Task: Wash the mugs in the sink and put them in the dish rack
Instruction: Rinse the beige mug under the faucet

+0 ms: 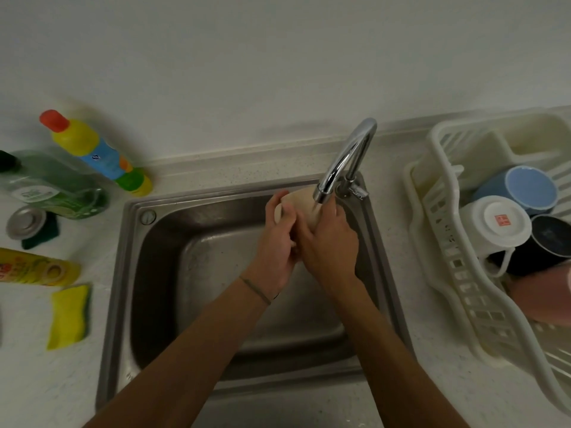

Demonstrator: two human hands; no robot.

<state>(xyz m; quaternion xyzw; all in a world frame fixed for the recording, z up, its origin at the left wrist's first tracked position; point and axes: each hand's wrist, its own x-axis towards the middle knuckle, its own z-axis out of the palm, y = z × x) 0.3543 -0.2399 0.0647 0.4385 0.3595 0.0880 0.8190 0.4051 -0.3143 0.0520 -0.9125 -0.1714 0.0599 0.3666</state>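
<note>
- Cream mug (304, 202) held over the steel sink (136, 273), right under the tap spout (323, 193); water falls onto it.
- Left hand (279, 242) grips the mug's left side, fingers curled round it, thumb on top.
- Right hand (329, 245) wraps the mug's right side, fingers curled on it; mug mostly hidden between both hands.
- Thin band on the left wrist (256, 287).
- White dish rack (448, 248) on the surface right of the sink; holds a blue mug (530, 188), a white mug (497, 222) and a dark mug (547, 242), all on their sides or upturned, touching each other. A pink thing (543, 291) sits just in front of the dark mug; cannot tell what it is.
- Left of the sink: yellow bottle with red cap (92, 149) lying tilted, green bottle (52, 186), sink plug (26, 222) on a dark green sponge (51, 230), second yellow bottle (37, 267), yellow sponge (68, 316).
</note>
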